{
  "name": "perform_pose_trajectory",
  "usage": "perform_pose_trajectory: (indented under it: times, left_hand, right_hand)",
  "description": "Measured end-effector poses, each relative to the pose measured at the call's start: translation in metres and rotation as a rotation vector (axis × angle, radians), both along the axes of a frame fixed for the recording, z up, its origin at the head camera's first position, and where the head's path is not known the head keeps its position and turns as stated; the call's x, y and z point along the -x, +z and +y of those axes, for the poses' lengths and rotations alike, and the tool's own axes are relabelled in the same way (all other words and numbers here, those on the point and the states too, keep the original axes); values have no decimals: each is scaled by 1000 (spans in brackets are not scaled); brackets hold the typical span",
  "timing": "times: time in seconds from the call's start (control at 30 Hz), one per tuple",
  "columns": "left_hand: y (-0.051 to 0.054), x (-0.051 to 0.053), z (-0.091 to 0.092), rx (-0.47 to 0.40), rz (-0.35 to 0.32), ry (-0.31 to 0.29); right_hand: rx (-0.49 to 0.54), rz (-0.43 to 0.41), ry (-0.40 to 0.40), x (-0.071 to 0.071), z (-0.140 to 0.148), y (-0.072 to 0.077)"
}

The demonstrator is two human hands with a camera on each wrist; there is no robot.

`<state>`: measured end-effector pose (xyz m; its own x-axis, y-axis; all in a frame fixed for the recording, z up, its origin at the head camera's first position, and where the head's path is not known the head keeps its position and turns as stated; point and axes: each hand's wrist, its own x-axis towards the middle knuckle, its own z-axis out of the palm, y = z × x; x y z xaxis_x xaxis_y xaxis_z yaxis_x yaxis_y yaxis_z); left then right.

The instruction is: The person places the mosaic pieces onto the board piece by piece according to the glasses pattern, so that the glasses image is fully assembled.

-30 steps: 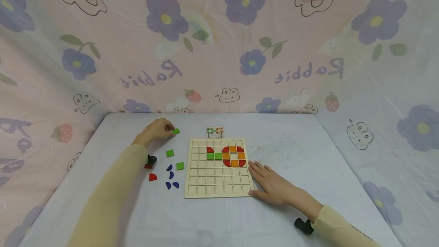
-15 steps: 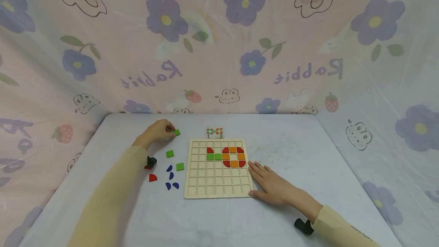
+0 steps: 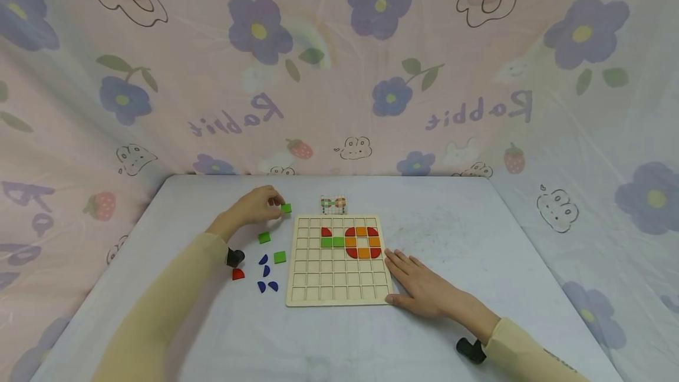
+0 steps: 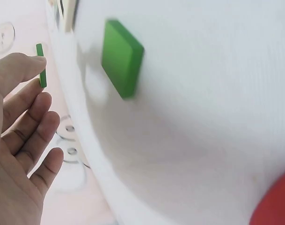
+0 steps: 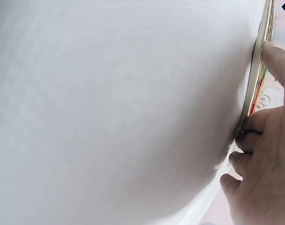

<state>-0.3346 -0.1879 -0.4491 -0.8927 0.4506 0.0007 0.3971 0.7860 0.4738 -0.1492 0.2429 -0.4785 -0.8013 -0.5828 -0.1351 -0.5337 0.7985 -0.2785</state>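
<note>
My left hand (image 3: 257, 205) pinches a green square tile (image 3: 286, 208) between thumb and forefinger, up and left of the board's far left corner. In the left wrist view that tile (image 4: 41, 65) shows edge-on, the other fingers loosely bent. A wooden grid board (image 3: 313, 282) lies flat on the table. On it sit red quarter-circles, orange squares forming a ring, two green squares (image 3: 332, 242) and a lone red quarter-circle (image 3: 326, 232). My right hand (image 3: 424, 287) rests at the board's right edge with fingers extended; its thumb touches the near right corner.
Left of the board lie green squares (image 3: 280, 257), (image 3: 264, 237), several blue half-round pieces (image 3: 266, 271) and a red quarter-circle (image 3: 239, 274). Beyond the board's far edge is a small printed pattern card (image 3: 333, 205). A patterned curtain (image 3: 339, 75) surrounds the white table (image 3: 451, 217).
My left hand has moved right, towards the board, carrying the green square tile. My right hand stays at the board's edge.
</note>
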Motion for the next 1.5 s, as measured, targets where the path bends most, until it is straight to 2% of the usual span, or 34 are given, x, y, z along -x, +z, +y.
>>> perform_pose_trajectory:
  times: [0.2,0.43,0.73,1.2,1.5]
  left_hand:
    - [0,-9,14,-11,25,-51]
    - [-4,-17,29,-11,11,-92]
    - [-5,-25,47,45,7,-180]
    - [-9,-26,60,111,14,-233]
    - [-12,-25,64,104,18,-269]
  right_hand:
    - [3,2,0,0,0,-1]
    - [0,1,5,0,-1,0]
    - [-1,12,4,-1,0,-1]
    - [2,7,3,0,0,-2]
    - [1,9,3,0,0,-2]
